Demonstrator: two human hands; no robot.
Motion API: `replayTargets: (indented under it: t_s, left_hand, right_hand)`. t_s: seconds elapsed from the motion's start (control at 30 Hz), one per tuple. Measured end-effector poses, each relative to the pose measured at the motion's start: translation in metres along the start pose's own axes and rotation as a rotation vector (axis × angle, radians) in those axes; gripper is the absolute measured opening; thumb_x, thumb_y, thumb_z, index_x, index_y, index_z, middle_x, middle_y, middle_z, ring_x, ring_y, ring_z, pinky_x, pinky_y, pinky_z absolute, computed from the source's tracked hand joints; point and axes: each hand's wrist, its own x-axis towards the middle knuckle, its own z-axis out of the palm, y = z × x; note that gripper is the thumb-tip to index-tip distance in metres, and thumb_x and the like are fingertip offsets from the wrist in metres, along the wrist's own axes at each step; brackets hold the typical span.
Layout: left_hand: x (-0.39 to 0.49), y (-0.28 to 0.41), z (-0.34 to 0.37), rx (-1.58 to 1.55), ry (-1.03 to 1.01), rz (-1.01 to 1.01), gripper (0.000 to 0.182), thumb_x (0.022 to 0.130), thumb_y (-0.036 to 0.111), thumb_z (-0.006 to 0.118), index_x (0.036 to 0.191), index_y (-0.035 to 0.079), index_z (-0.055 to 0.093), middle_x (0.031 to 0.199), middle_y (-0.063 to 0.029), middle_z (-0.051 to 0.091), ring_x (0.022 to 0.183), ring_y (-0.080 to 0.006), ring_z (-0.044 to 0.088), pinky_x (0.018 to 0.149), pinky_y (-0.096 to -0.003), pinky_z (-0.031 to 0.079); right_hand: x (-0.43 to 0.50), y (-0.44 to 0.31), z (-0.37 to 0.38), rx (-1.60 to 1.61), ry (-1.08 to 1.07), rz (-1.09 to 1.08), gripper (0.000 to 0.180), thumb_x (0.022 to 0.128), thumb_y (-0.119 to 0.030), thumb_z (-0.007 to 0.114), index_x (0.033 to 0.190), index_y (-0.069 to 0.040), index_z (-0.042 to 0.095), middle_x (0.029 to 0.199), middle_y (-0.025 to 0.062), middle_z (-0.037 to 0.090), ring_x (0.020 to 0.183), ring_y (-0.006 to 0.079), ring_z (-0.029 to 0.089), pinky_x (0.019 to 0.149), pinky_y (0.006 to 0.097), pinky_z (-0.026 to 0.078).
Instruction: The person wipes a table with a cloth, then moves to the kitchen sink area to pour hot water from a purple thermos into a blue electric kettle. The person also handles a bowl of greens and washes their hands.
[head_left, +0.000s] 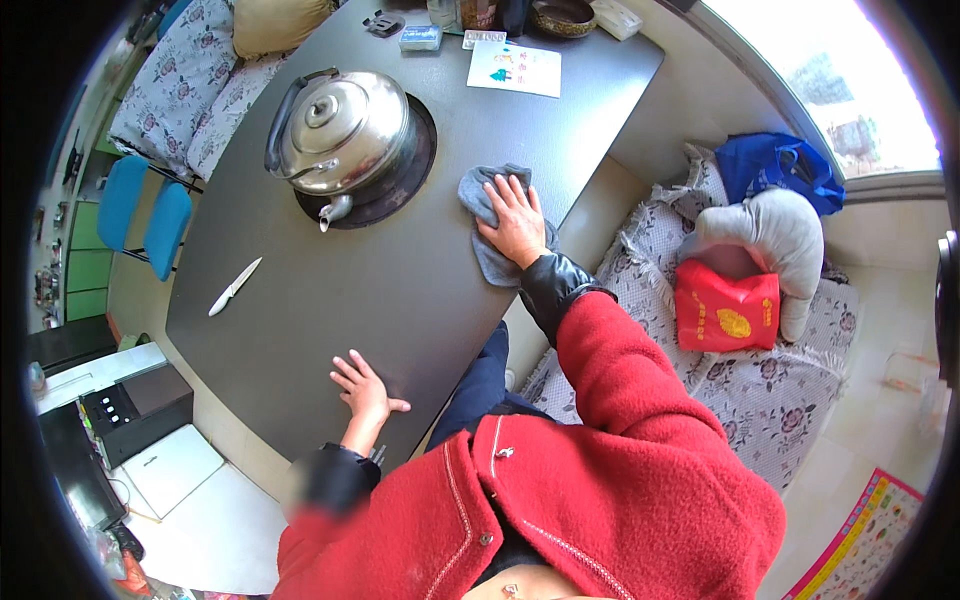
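My right hand (517, 223) lies flat, fingers spread, on a grey cloth (491, 259) near the right edge of the dark table (315, 300). The cloth is crumpled and its far corner sticks out beyond my fingertips. My left hand (367, 395) rests on the tabletop at the near edge, fingers apart and nothing in it. Ahead and to the left, a large metal kettle (349, 127) stands on a round dark plate (420, 172), its spout towards me. A white-handled knife (235, 286) lies at the table's left side.
At the far end are a booklet (515, 69), a small blue box (421, 38), a blister pack (484, 39) and a dark bowl (564, 16). A sofa (780, 397) on the right bears a red bag (727, 307), a grey pillow (780, 217) and a blue bag (776, 169). Blue chairs (166, 229) stand left.
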Motion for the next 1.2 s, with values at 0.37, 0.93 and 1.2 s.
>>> replayTargets:
  t_s: [0.37, 0.93, 1.2]
  left_hand:
    - [-0.005, 0.004, -0.011, 0.024, -0.010, -0.018, 0.151, 0.038, 0.041, 0.092, 0.145, 0.003, -0.008, 0.148, -0.0323, -0.009, 0.137, -0.0498, 0.005, 0.105, -0.0544, 0.029]
    - [0.077, 0.260, -0.133, -0.585, 0.401, 0.319, 0.045, 0.085, 0.023, 0.063, 0.124, 0.002, 0.053, 0.120, -0.0205, 0.055, 0.110, -0.0358, 0.054, 0.093, -0.0396, 0.044]
    - [0.231, 0.404, -0.227, -0.654, 0.748, 0.363, 0.049, 0.083, 0.025, 0.067, 0.122, 0.002, 0.053, 0.123, -0.0173, 0.055, 0.115, -0.0309, 0.052, 0.097, -0.0389, 0.041]
  right_hand:
    - [0.078, 0.101, -0.020, -0.043, -0.057, -0.018, 0.065, 0.074, -0.036, 0.067, 0.133, -0.016, 0.048, 0.141, 0.0063, 0.043, 0.134, 0.0251, 0.035, 0.110, 0.0498, 0.021]
    - [0.231, 0.332, -0.043, -0.075, 0.113, 0.168, 0.061, 0.075, -0.034, 0.068, 0.129, -0.009, 0.050, 0.135, 0.0090, 0.049, 0.130, 0.0300, 0.039, 0.106, 0.0482, 0.028]
    - [0.277, 0.374, -0.048, -0.124, 0.043, 0.116, 0.063, 0.079, -0.030, 0.064, 0.134, -0.006, 0.044, 0.140, 0.0131, 0.043, 0.131, 0.0335, 0.036, 0.107, 0.0484, 0.028]
